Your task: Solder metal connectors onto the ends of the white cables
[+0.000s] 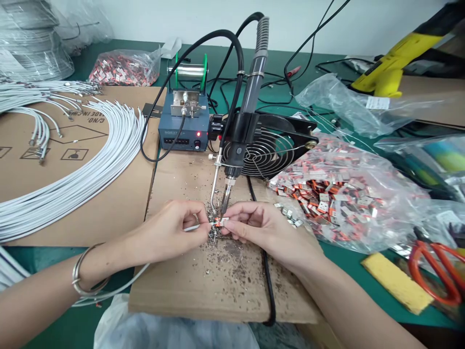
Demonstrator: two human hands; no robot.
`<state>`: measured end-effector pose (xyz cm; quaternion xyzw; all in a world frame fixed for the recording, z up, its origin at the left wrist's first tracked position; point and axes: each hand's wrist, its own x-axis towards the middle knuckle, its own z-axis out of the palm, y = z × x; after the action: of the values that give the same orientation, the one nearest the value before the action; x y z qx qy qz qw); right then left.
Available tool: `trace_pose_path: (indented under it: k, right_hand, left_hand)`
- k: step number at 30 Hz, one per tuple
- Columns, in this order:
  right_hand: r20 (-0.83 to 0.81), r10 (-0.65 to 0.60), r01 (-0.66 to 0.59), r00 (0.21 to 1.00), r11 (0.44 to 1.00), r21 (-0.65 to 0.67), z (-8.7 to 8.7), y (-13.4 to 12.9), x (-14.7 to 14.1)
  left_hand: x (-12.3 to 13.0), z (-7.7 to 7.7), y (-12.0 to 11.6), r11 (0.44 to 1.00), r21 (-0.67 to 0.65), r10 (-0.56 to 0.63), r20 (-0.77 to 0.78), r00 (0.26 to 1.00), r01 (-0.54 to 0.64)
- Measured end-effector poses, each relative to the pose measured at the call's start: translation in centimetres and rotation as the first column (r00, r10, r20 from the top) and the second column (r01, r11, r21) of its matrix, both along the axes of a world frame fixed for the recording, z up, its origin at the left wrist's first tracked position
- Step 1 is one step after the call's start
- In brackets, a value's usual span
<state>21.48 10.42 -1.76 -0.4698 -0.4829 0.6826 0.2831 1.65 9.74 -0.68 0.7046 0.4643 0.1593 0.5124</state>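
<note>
Though apart, both hands pinch-curled.

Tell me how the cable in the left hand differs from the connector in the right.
The cable is long, thin and curving; the connector is short and blocky. The cable is white, while the connector shows silver and orange. Both are held: the cable by the left hand, the connector by the right hand.
</note>
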Motion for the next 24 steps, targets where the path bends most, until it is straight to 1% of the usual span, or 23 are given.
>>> trace_pose_path:
  k: [4, 10, 17, 24]
  right_hand:
    - [-0.01, 0.002, -0.002, 1.0, 1.0, 0.015, -0.04, -0.08, 0.05]
    - [-0.023, 0.016, -0.016, 1.0, 0.999, 0.032, -0.07, -0.14, 0.34]
    - [-0.098, 0.037, -0.033, 0.995, 0.999, 0.036, -0.18, -0.29, 0.65]
    - [-0.16, 0.037, -0.034, 0.987, 0.999, 0.021, -0.45, -0.26, 0.59]
  left_hand:
    - [0.01, -0.17, -0.08, 1.0, -0.005, 0.027, 0.012, 1.0, -0.027]
    - [0.11, -0.07, -0.04, 1.0, -0.008, 0.018, 0.011, 1.0, -0.018]
    - [0.1, 0.17, -0.31, 1.0, -0.015, 0.014, 0.053, 0.998, -0.013]
    - [0.22, 0.35, -0.15, 1.0, -0.014, 0.012, 0.03, 0.999, -0.012]
